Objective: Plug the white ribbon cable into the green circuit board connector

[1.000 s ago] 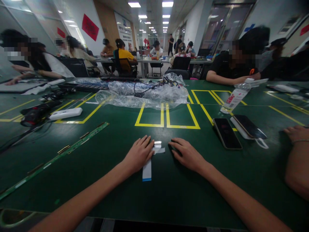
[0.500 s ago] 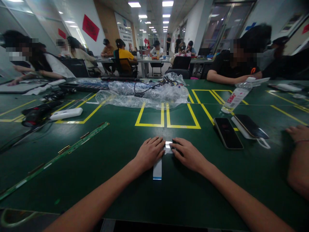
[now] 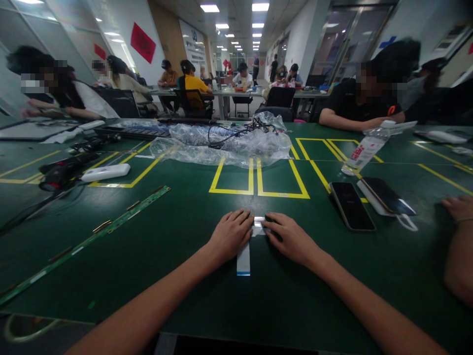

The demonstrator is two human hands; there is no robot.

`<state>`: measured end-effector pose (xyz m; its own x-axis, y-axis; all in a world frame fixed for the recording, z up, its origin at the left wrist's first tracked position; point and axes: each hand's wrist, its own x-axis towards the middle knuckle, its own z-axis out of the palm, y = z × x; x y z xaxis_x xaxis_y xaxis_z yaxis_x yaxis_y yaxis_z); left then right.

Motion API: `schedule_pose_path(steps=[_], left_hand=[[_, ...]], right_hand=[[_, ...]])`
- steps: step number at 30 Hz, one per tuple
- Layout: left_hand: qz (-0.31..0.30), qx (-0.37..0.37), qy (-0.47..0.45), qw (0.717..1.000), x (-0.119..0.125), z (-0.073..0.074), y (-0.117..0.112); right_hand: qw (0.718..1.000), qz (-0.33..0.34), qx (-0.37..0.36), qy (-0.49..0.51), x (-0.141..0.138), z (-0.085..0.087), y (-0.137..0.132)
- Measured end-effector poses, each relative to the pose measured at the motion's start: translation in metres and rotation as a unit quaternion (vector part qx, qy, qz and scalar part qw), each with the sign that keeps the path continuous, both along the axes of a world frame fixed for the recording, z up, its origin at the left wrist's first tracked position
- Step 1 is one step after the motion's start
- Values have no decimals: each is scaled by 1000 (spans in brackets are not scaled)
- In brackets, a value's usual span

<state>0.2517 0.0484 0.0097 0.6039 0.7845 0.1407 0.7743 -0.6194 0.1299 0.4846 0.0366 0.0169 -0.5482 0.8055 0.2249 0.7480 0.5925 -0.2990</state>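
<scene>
A flat white ribbon cable point(image 3: 243, 259) with a blue end strip lies on the green table in front of me. Its far part looks bent or folded, with a shiny section between my hands. Flat over the cable's middle rests my left hand point(image 3: 232, 232), its fingers stretched out and covering part of the strip. From the other side, my right hand point(image 3: 290, 235) touches the shiny section with its fingertips, thumb apart from the fingers. Neither hand is closed around the cable.
A long green circuit board point(image 3: 111, 228) lies to the left. Two phones point(image 3: 353, 206) and a water bottle point(image 3: 365, 150) are at the right, near another person's arm point(image 3: 460, 246). Clear plastic wrap point(image 3: 229, 145) with black cables lies ahead. Yellow tape point(image 3: 283, 195) marks the table.
The camera view has shifted slightly. My hands and the ribbon cable hold nearly the same positions on the table.
</scene>
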Motion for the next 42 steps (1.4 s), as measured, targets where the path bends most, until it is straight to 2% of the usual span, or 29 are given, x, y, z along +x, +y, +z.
schedule_pose_path(steps=[4,7,9,12,17,19,22,26,29,32,37,42], left_hand=[[24,-11,5,1000,-11,5,4],[84,-22,31,996,-41,9,11],[140,-15,53,989,-75,9,16],[237,21,99,966,-141,5,17],[388,69,137,909,-255,-6,-11],[427,62,134,892,-285,-11,-27],[430,48,130,892,-305,-17,-42],[398,51,127,907,-300,-19,-43],[366,47,123,921,-277,-18,-40],[303,32,118,945,-235,-15,-40],[206,3,111,972,-144,-6,-41],[124,-31,90,988,-80,5,-19]], right_hand=[[1000,3,-8,-3,3,3,1],[1000,2,-25,-4,5,5,1],[999,-1,-34,-6,5,7,0],[999,-4,-33,-10,4,7,0],[999,-2,-31,-19,2,5,0],[999,-4,-34,-21,1,5,0],[999,-7,-39,-22,0,6,0],[999,-9,-40,-15,-1,5,-1],[999,-5,-39,-11,-1,5,-1],[999,-9,-39,-21,0,6,-1],[999,-9,-42,-27,1,9,-4],[999,-8,-38,-23,1,8,-4]])
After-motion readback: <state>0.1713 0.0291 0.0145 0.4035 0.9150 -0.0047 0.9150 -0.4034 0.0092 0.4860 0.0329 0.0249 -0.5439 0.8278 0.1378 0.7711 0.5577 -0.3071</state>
